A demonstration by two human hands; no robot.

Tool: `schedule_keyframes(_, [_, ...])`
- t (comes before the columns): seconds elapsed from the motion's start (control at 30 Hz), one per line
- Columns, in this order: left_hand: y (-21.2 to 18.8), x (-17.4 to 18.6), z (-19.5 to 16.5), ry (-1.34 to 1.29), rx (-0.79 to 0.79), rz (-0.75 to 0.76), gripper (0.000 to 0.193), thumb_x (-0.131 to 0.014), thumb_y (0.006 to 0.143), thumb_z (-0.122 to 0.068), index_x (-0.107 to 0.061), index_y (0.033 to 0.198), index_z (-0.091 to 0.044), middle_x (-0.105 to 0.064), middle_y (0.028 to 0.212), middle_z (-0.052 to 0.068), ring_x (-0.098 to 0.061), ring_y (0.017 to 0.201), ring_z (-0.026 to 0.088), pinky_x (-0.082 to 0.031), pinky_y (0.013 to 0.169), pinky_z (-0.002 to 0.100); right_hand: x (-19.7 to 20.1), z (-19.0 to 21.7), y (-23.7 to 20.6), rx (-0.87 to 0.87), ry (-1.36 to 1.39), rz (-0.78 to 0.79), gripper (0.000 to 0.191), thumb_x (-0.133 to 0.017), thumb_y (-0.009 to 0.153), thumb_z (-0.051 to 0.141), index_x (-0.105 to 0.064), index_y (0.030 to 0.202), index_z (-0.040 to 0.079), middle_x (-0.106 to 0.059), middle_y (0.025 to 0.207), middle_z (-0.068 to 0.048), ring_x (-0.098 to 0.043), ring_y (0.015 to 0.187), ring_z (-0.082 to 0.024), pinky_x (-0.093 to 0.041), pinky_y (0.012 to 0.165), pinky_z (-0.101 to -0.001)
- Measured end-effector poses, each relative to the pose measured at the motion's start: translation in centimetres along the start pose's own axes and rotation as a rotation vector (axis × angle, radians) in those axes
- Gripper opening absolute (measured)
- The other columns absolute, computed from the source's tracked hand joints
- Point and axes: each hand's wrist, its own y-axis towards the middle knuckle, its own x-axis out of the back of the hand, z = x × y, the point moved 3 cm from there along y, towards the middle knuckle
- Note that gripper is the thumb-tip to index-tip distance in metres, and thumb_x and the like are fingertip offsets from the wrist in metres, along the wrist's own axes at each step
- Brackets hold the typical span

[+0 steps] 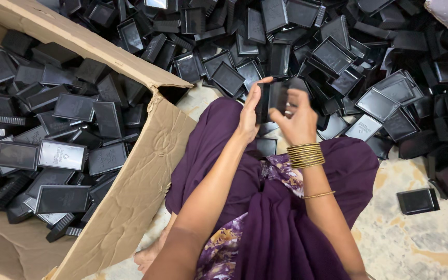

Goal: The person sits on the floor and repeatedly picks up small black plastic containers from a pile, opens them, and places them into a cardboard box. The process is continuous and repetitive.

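While both hands — left hand (249, 116), right hand (297, 119) — grip one black tray (271, 98), cardboard box (146, 166) holds many

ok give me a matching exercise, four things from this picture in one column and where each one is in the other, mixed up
Things:
1. cardboard box
2. single black tray
3. gold bangles
4. black part

Places:
a. held between the left hand and right hand
b. alone on the bare floor, at the right of the view
c. at the left of the view, open and partly filled with black trays
d. around the right wrist

Pairs: 1-c, 2-b, 3-d, 4-a
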Motion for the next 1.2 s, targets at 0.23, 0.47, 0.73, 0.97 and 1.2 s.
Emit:
schedule_keyframes(0.23, [0.4, 0.5, 0.6, 0.022, 0.021, -0.038, 0.045, -0.041, 0.112, -0.040, -0.055, 0.142, -0.011, -0.061, 0.133, 0.006, -0.060, 0.119, 0.016, -0.049, 0.103, 0.030, -0.2, 0.0, -0.4, -0.062, 0.079, 0.077, 0.084, -0.088, 0.080, 0.024, -0.046, 0.149, 0.002, -0.070, 0.125, -0.023, -0.074, 0.111, -0.028, -0.061, 0.087, -0.0365])
schedule_keyframes(0.47, [-0.2, -0.3, -0.3, 0.084, -0.067, -0.019, 0.048, -0.041, 0.113, -0.042, -0.055, 0.144, -0.008, -0.061, 0.133, 0.007, -0.060, 0.120, 0.016, -0.048, 0.104, 0.030, -1.2, 0.5, -0.8, 0.020, -0.012, 0.100, 0.086, -0.089, 0.079, 0.022, -0.045, 0.152, 0.004, -0.067, 0.132, -0.024, -0.072, 0.114, -0.031, -0.059, 0.092, -0.0368])
schedule_keyframes(0.73, [-0.8, -0.2, -2.9, 0.362, -0.363, -0.331, 0.040, -0.039, 0.113, -0.035, -0.066, 0.112, -0.005, -0.067, 0.103, 0.005, -0.063, 0.096, 0.012, -0.050, 0.089, 0.027, -0.4, 1.8, -1.8, 0.146, -0.038, 0.090, 0.054, -0.084, 0.079, 0.011, -0.059, 0.128, 0.009, -0.074, 0.113, -0.015, -0.068, 0.102, -0.030, -0.055, 0.090, -0.0368])
schedule_keyframes(0.97, [-1.2, 1.6, -3.2, 0.613, -0.388, -0.667, 0.060, -0.044, 0.106, -0.034, -0.052, 0.058, 0.000, -0.050, 0.051, 0.004, -0.050, 0.048, 0.015, -0.038, 0.052, 0.036, -1.4, 2.7, -5.2, 0.365, -0.081, 0.092, 0.039, -0.079, 0.085, 0.005, -0.065, 0.121, -0.002, -0.071, 0.110, -0.019, -0.072, 0.102, -0.033, -0.056, 0.087, -0.0385])
schedule_keyframes(1.2, [0.0, 6.1, 0.4, 0.349, -0.367, -0.725, 0.071, -0.034, 0.114, -0.053, -0.056, 0.072, 0.000, -0.052, 0.068, 0.005, -0.049, 0.064, 0.014, -0.040, 0.064, 0.031, -1.8, 5.0, -4.3, 0.197, 0.007, 0.057, 0.031, -0.076, 0.091, 0.004, -0.063, 0.119, 0.000, -0.074, 0.096, -0.015, -0.076, 0.089, -0.027, -0.059, 0.079, -0.0331])
